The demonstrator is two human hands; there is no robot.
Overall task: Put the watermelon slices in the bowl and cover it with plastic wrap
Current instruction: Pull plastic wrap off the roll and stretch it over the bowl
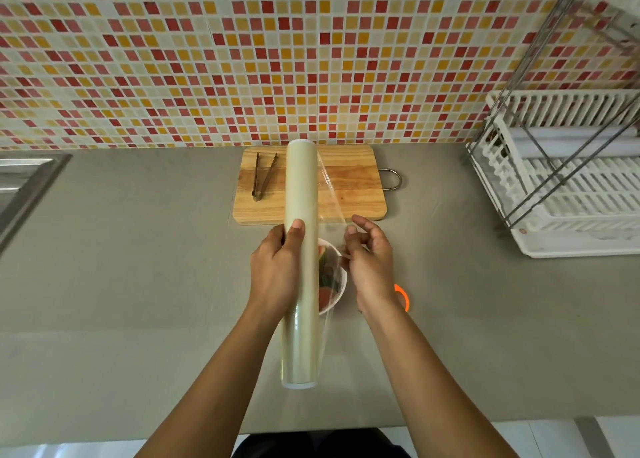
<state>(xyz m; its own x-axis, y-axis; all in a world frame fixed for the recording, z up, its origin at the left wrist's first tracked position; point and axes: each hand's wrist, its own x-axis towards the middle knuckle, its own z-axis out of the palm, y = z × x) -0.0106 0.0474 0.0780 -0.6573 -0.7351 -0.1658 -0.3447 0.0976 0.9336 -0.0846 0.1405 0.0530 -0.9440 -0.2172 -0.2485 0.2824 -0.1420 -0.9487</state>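
Feed's bright and even here, soft diffuse light, no hard shadows on the counter (pixel 138 284). Mild glare off the plastic wrap roll (pixel 300 267) and its loose clear sheet (pixel 332 208). Strong wide-angle warp: tiled wall (pixel 242 59) bows, dish rack (pixel 561 173) leans and smears toward the right edge. Centre's sharp, top right corner is soft.
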